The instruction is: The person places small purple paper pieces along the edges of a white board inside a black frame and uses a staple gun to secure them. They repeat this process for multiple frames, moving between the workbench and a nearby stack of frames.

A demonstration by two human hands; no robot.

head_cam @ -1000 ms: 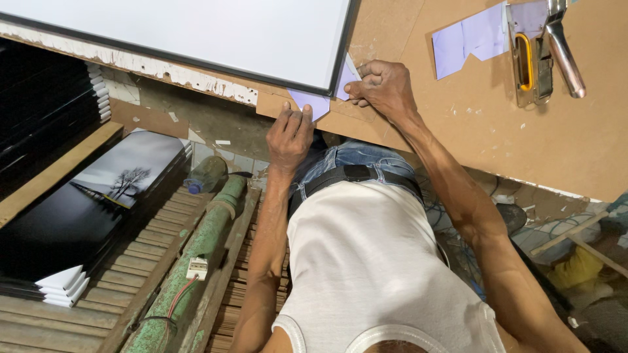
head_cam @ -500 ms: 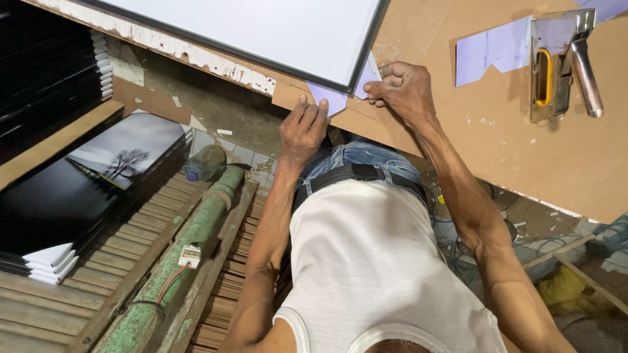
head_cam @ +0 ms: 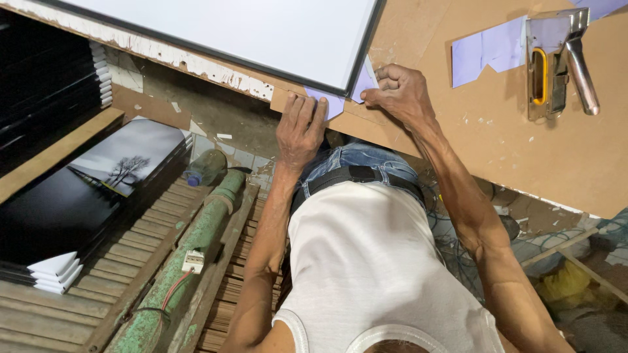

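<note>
Right now the pale lilac paper corner piece (head_cam: 362, 84) is sitting at the near corner of the black-framed white panel (head_cam: 261, 33), which is lying on the brown fibreboard sheet (head_cam: 497, 144). The right hand (head_cam: 399, 91) is pinching it, fingers curled tight with the fingertips pressing the paper against the frame's corner. The left hand (head_cam: 299, 127) is lying flat just beside it, fingers stretched out and holding nothing, pressing down on the paper's lower flap and the board edge. By the look of it the piece is placed but not yet fastened: the metal staple gun (head_cam: 556, 62) is lying untouched well apart on more lilac paper pieces (head_cam: 487, 52). Stacks of dark prints (head_cam: 78, 196) are waiting lower left.
</note>
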